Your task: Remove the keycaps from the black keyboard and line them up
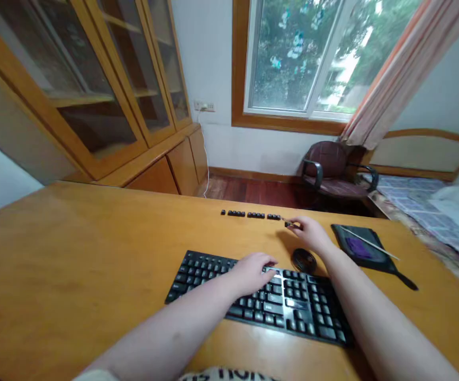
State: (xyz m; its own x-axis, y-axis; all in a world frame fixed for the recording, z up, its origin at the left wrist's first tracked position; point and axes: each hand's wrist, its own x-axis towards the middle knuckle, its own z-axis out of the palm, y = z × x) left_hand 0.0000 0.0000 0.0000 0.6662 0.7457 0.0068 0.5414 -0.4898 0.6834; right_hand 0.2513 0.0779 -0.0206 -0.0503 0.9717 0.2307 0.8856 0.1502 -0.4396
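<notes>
A black keyboard lies at a slant on the wooden desk, with a gap in its top row of keys. My left hand rests on the keyboard's upper middle, thumb and fingers apart. Beyond the keyboard, my right hand pinches a small black keycap just above the desk; a thin tool may be in the fingers too, but it is too small to make out. Just left of those fingertips, several removed keycaps stand in a row along the far part of the desk.
A round black dish sits between the keyboard and my right forearm. To the right lies a dark zip pouch with a thin pale stick across it. An armchair and a bed stand past the desk.
</notes>
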